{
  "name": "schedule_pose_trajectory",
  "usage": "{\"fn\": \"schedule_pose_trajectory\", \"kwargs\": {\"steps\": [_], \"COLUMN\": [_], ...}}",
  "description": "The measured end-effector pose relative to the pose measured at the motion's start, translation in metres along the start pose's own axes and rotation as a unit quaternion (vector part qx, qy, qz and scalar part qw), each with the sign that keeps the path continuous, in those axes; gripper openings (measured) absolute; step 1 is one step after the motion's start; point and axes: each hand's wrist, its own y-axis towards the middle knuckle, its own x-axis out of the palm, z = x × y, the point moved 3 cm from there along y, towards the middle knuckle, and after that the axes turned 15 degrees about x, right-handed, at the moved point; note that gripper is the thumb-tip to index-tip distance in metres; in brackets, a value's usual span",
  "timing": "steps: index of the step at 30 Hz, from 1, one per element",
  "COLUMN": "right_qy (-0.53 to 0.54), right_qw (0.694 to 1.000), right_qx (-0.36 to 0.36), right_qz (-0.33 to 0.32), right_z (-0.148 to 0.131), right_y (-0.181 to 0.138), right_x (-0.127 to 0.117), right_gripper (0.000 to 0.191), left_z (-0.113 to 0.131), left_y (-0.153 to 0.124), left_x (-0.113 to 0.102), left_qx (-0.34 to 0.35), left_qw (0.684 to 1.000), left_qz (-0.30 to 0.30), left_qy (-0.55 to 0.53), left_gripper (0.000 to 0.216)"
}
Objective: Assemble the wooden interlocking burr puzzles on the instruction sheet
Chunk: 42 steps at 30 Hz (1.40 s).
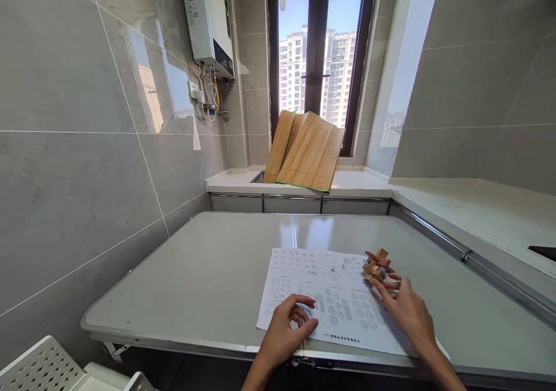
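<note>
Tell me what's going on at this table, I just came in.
Someone's right hand has its fingertips at a small cluster of interlocked wooden pieces by the far right corner of a printed sheet; whether it grips them is hard to tell. The left hand is over the sheet's near side, fingers curled, with nothing visible in it. The sheet, covered in small diagrams, lies on the pale table.

The sheet (334, 298) lies on the table (208, 275), block puzzle (374, 271) at its two o'clock, mat (313, 153) beyond at twelve.
</note>
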Motion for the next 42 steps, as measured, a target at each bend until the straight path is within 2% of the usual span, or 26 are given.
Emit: {"fn": "schedule_pose_trajectory", "kwargs": {"steps": [2,7,9,14,19,23,26,28,30,33,42], "right_qy": [0.030,0.069,0.077,0.095,0.091,0.091,0.092,0.095,0.097,0.097,0.107], "right_qw": [0.999,0.981,0.976,0.975,0.976,0.976,0.976,0.976,0.976,0.976,0.976], "right_qx": [-0.009,-0.131,-0.146,-0.139,-0.139,-0.142,-0.144,-0.146,-0.146,-0.140,-0.101], "right_qz": [-0.010,-0.126,-0.140,-0.143,-0.142,-0.138,-0.136,-0.134,-0.133,-0.135,-0.159], "right_z": [0.007,0.009,0.007,0.004,0.004,0.003,0.002,0.002,0.001,0.000,0.009], "right_y": [-0.013,-0.043,-0.048,-0.048,-0.048,-0.048,-0.048,-0.049,-0.050,-0.051,-0.036], "right_x": [0.005,0.018,0.017,0.012,0.013,0.014,0.014,0.013,0.012,0.010,0.016], "right_gripper": [0.053,0.037,0.036,0.038,0.038,0.037,0.037,0.036,0.036,0.036,0.038], "left_z": [0.002,0.005,0.004,0.000,-0.003,-0.012,-0.024,-0.035,-0.044,-0.050,-0.049], "left_y": [0.001,0.002,0.002,0.003,0.005,0.011,0.014,0.012,0.008,0.002,-0.006], "left_x": [0.000,0.000,0.000,0.001,-0.007,-0.038,-0.066,-0.082,-0.091,-0.093,-0.091], "left_qx": [-0.008,-0.022,-0.019,-0.016,-0.012,0.009,0.042,0.021,-0.006,-0.021,-0.032], "left_qw": [1.000,1.000,1.000,1.000,0.998,0.983,0.946,0.916,0.898,0.895,0.899], "left_qz": [-0.004,-0.007,-0.007,0.000,-0.033,-0.018,-0.003,0.008,0.003,-0.019,-0.048], "left_qy": [0.001,0.008,0.007,0.010,0.052,0.184,0.321,0.401,0.439,0.446,0.434], "left_gripper": [0.028,0.027,0.028,0.030,0.029,0.026,0.027,0.038,0.049,0.057,0.058]}}
